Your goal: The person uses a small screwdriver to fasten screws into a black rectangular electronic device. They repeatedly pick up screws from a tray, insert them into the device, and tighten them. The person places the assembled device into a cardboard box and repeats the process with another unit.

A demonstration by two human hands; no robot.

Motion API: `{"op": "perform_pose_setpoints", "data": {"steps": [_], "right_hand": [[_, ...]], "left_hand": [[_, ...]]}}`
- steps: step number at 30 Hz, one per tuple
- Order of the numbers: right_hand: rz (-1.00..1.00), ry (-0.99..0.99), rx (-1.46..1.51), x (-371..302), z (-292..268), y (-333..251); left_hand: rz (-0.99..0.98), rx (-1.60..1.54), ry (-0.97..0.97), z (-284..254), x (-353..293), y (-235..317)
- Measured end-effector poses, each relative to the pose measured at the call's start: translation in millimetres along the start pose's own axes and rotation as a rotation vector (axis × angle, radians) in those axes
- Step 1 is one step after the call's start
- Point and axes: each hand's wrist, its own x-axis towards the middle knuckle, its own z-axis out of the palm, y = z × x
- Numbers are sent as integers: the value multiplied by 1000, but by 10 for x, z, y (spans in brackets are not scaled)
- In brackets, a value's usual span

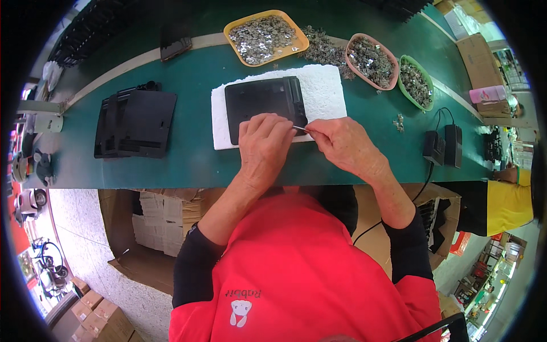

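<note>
A flat black plastic housing [259, 102] with a raised strip along its right side lies on a white foam block [323, 91]. My left hand [264, 145] is closed over the housing's near edge, fingers curled and pressed onto it. Its thumb is mostly hidden. At the near right corner of the housing, my right hand [348, 147] pinches a thin, silvery metal rod [299, 128]. The rod's left end meets my left fingertips, and I cannot make out its tip.
Small metal parts fill a yellow tray [302, 43], a pink tray [393, 74] and a green tray [424, 105]. More black housings [137, 122] lie at left. Two black power adapters [444, 147] sit at right. Open cardboard boxes [122, 228] stand below the table's near edge.
</note>
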Motion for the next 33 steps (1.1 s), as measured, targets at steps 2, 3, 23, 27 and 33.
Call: {"op": "perform_pose_setpoints", "data": {"steps": [2,3,23,27,33], "right_hand": [[-21,-6,-63,-26,26,5],[-32,-9,-95,-40,40,9],[-289,300,-189,-233,357,172],[-375,404,-21,-250,355,294],[-148,746,1030,-53,295,178]], "left_hand": [[4,3,-3,-4,-1,-4],[6,5,-4,-8,-2,-6],[137,-12,-115,-96,13,-163],[38,-108,-182,-182,31,-98],[22,64,-201,-150,112,-8]]}}
